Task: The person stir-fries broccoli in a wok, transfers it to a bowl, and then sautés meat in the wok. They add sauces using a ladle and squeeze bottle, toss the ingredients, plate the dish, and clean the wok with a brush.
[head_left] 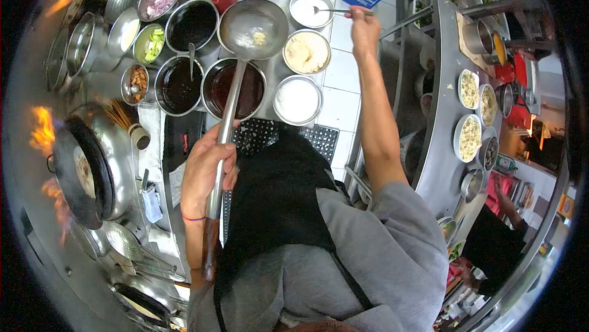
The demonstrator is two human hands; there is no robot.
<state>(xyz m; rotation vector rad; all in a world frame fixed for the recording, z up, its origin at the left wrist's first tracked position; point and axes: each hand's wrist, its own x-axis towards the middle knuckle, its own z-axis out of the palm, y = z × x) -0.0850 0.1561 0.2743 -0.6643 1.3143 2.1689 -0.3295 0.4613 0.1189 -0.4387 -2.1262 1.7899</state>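
My left hand (207,163) is closed round the long handle of a large metal ladle (253,25). A little pale yellowish stuff lies in the ladle's bowl, which hangs over the row of seasoning bowls. In my right hand (364,28) is the handle of a small spoon (336,11). Its tip is in a steel bowl of white powder (305,13). Nearby stand a bowl of cream-coloured paste (307,52) and a bowl of white grains (297,99). Below the ladle is a bowl of dark red-brown sauce (213,90).
At left, a black wok (78,172) sits among flames (43,129). Bowls of sliced red onion (161,0) and green pieces (149,44) stand beyond a dark sauce bowl (178,90). White dishes of food (470,139) line the right counter, with another person (494,243) behind it.
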